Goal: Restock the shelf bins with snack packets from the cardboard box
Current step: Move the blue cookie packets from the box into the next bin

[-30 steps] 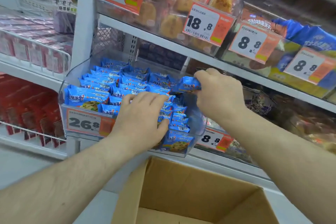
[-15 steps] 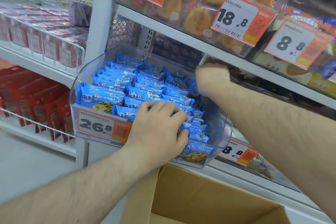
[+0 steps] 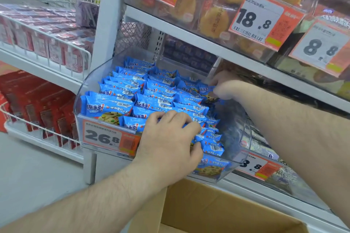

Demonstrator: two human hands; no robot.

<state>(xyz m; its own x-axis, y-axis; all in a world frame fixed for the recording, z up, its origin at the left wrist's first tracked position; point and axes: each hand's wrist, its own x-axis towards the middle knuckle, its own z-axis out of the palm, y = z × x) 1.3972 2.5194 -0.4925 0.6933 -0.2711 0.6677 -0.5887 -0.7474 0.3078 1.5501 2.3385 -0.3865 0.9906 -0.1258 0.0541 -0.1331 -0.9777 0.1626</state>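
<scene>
White shelving [image 3: 191,33] is seen filling the frame, with an open cardboard box [image 3: 223,212] set below it at the lower edge. A clear plastic bin [image 3: 239,138] is mounted on the middle shelf and is packed with rows of blue snack packets [image 3: 151,98], stacked on edge from its front wall to its back. The left forearm is extended from the lower left, over the box's flap, and the left hand [image 3: 168,143] is laid palm-down across the front right rows, its fingers curled over the packet tops and its thumb tucked against the packets beneath. The right forearm is reached in from the right edge, angled down and leftward over the bin's curved side. The right hand [image 3: 225,86] is held at the rear right of the bin, its fingers bent onto one blue packet [image 3: 205,89] in the back rows; the hand is blurred, so the grip appears to be a pinch but is not plainly shown. A price tag [image 3: 111,138] reading 26.8 is fixed to the bin's front, just left of the left wrist. Wrapped yellow cakes [image 3: 214,21] are displayed on the shelf above.
</scene>
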